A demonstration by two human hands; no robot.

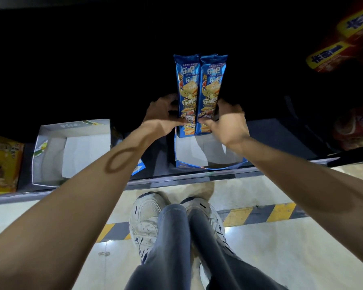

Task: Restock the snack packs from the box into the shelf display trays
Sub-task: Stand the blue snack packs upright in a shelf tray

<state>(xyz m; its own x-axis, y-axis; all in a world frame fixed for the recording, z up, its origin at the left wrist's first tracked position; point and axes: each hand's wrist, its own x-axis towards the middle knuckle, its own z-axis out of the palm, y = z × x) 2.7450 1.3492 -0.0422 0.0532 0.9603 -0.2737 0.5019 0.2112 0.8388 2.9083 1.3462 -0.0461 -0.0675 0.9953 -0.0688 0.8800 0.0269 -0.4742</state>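
1. Left hand clamps the outer edge of the left pack, thumb on the front near the bottom. Its fingers are hidden behind the pack.
2. Right hand does the same on the right pack. Its fingertips are lost in shadow.
3. The packs are long, narrow glossy blue foil sleeves with crimped top seals and cracker art plus white lettering. They are upright, side by side and touching, with their bottoms at the back of the blue tray.
4. The blue tray is open cardboard, white inside with a blue outer rim, at 6 o'clock from the hands. The right forearm covers its right corner.
5. White tray is at 8 o'clock: same cardboard, with green-yellow print on the flaps.
6. Yellow box is at 9 o'clock, cut off by the frame.
7. Red boxes at 2 o'clock are blurred, with yellow labels.
8. The shelf interior behind the packs is black and nothing there is readable.
9. At 6 o'clock, low in the frame: scuffed white shoes, jeans, and a yellow-grey floor stripe.
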